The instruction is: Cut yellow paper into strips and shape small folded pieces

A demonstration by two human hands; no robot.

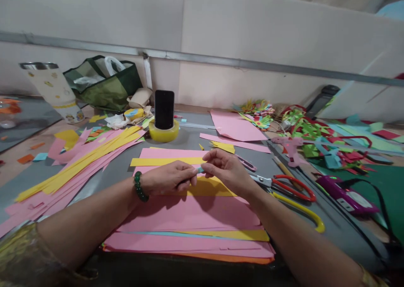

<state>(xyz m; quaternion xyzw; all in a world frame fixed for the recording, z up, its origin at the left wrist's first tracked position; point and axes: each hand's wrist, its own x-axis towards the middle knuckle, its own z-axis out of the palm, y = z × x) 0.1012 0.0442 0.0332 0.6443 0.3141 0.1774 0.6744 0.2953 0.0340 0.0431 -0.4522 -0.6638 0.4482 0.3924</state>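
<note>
My left hand (170, 177), with a green bead bracelet (140, 187) at its wrist, is closed with thumb and forefinger on a small light-blue paper piece (200, 169). My right hand (227, 168) meets it from the other side, thumb and fingers drawn together at the piece's right end. Most of the piece is hidden by my fingers. Beneath both hands lies a stack of pink paper sheets (189, 215). Yellow paper strips (167, 161) lie across the stack, partly covered by my hands.
Red-handled scissors (293, 184) and a yellow-handled tool (303, 209) lie right, near a pink glue gun (292, 148) and purple device (347, 194). A phone (164, 109) stands in a tape roll (163, 131). Paper strips (85, 169) and a tumbler (52, 89) are left.
</note>
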